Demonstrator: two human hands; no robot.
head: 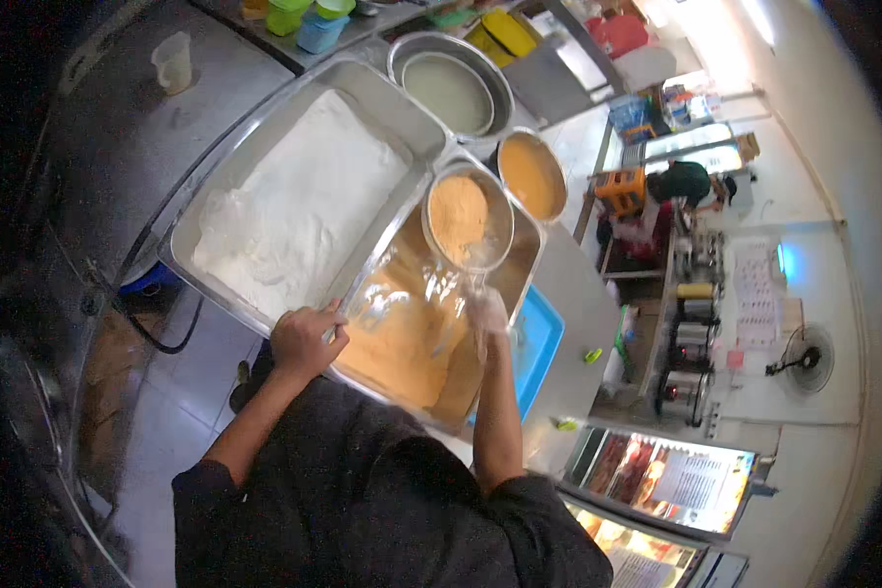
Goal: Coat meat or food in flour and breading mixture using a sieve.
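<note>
My left hand (307,342) grips the near rims where two deep metal trays meet. The left tray (213,184) holds white powder (309,191); the right tray (529,250) holds orange powder (404,345), and its metal bottom shows in places. My right hand (487,312), blurred and pale with powder, is closed on the near end of a round metal container (511,228), apparently by a short handle. Whether this is a sieve or a bowl I cannot tell. It is over the far part of the right tray, with orange powder (457,213) in it.
Beyond the trays are a metal bowl of cloudy liquid (448,92) and a container of orange batter-like liquid (533,176). A blue tray (551,331) lies at the right. A plastic measuring jug (173,62) stands at the upper left. A person (683,184) is far off.
</note>
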